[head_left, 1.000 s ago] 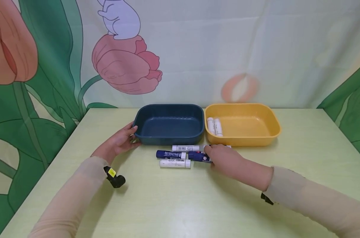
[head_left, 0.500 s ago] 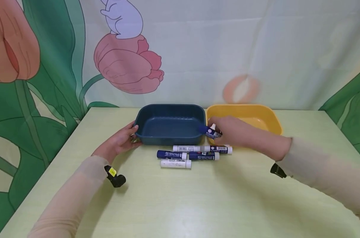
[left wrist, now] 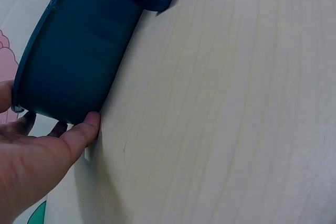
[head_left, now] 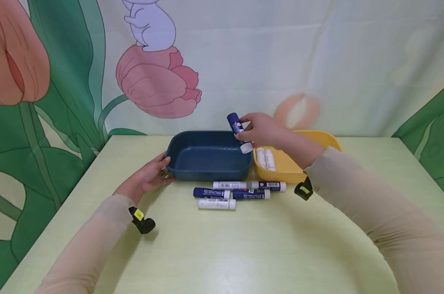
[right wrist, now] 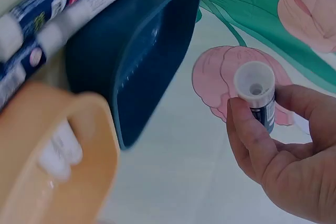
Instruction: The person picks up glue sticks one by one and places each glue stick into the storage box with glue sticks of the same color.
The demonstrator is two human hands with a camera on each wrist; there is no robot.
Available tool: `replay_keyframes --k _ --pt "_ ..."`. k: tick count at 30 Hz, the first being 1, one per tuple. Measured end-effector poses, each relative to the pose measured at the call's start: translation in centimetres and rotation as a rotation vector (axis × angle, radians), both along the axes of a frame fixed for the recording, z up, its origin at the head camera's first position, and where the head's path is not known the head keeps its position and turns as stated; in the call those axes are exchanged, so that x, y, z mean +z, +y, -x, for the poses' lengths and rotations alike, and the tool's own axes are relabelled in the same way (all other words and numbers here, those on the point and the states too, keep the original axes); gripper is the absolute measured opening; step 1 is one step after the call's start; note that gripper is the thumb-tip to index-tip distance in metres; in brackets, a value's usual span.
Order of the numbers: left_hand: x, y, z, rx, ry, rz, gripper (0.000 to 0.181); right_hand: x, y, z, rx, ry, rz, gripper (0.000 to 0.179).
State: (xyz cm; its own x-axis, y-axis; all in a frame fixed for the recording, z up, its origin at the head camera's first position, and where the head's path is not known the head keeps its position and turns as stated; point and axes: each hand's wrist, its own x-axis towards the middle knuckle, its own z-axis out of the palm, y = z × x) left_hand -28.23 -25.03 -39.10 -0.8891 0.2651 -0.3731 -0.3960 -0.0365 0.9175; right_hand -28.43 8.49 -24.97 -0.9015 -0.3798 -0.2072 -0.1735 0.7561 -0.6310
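My right hand (head_left: 264, 130) pinches a dark blue glue stick (head_left: 236, 125) between thumb and fingers, tilted, above the right back part of the dark blue bin (head_left: 207, 176). In the right wrist view the white end of the glue stick (right wrist: 255, 81) faces the camera. My left hand (head_left: 148, 175) holds the left end of the blue bin, thumb at the rim and fingers against the side, as the left wrist view also shows. Before the bins lie blue glue sticks (head_left: 251, 194) and white glue sticks (head_left: 216, 203).
A yellow bin (head_left: 280, 176) stands just right of the blue bin, with two white glue sticks (head_left: 269, 159) at its left end; my right forearm hides part of it. Behind the table (head_left: 222, 249) hangs a flower-patterned cloth (head_left: 222, 61).
My right hand has lifted the blue glue stick from the group on the table, passed by the yellow bin, and moved up and left above the blue bin. The left hand stays put.
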Motion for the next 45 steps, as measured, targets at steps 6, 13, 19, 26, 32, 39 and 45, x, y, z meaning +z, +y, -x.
replay_keyframes --k 6,13,19,26,32,39,45 --pt "-0.3 0.0 -0.1 -0.002 -0.011 -0.006 0.064 -2.4 -2.6 1.9 -0.090 -0.156 0.159 0.067" --pt "-0.4 0.0 -0.2 0.003 -0.010 -0.008 0.065 -4.9 -5.0 2.9 -0.165 -0.293 0.274 0.071" --pt "-0.3 -0.1 -0.2 0.017 -0.011 -0.010 0.067 -7.1 -6.2 3.9 -0.195 -0.334 0.320 0.072" --pt "-0.1 -0.2 -0.2 0.016 -0.011 -0.011 0.065 -9.2 -7.3 5.2 -0.211 -0.361 0.327 0.068" --pt "-0.1 -0.2 -0.1 0.018 -0.013 -0.020 0.064 -10.3 -7.9 5.6 -0.232 -0.356 0.298 0.056" --pt "0.1 -0.2 -0.1 0.024 -0.016 -0.014 0.064 -11.5 -8.9 5.7 -0.223 -0.306 0.181 0.037" --pt "0.1 -0.1 0.0 0.022 -0.015 -0.010 0.064 -12.3 -9.5 5.9 -0.190 -0.255 0.042 0.032"
